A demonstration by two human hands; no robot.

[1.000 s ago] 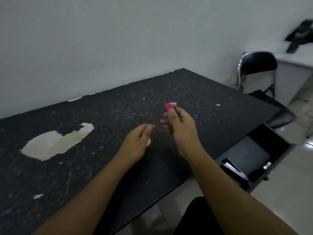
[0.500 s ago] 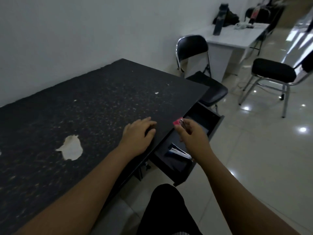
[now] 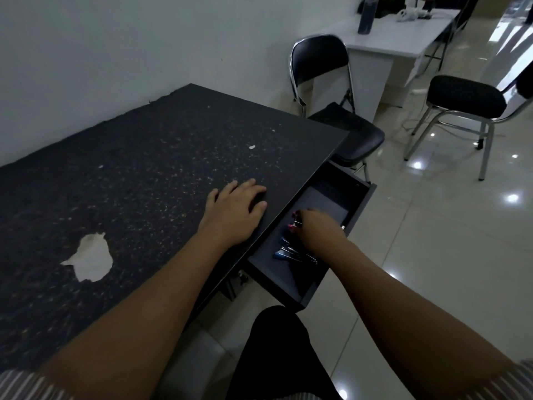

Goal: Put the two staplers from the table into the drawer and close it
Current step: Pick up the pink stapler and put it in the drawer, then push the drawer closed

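The dark drawer [image 3: 277, 281] stands pulled out from under the right edge of the black speckled table [image 3: 138, 174]. My right hand [image 3: 315, 226] reaches down into the drawer, fingers closed around a small pink stapler [image 3: 293, 225], of which only bits show at the fingertips. A blue stapler [image 3: 288, 252] lies on the drawer floor just nearer to me, beside my right wrist. My left hand [image 3: 235, 210] rests flat on the table top near the edge above the drawer, fingers spread, holding nothing.
A black folding chair [image 3: 331, 90] stands just beyond the drawer. Another black stool [image 3: 464, 96] and a white desk [image 3: 403, 33] with a dark bottle are farther right. A pale worn patch [image 3: 90, 256] marks the table. Glossy tiled floor lies to the right.
My right hand carried the pink stapler from above the table over to the right and down into the drawer. My left hand went flat onto the table edge. The view swung right.
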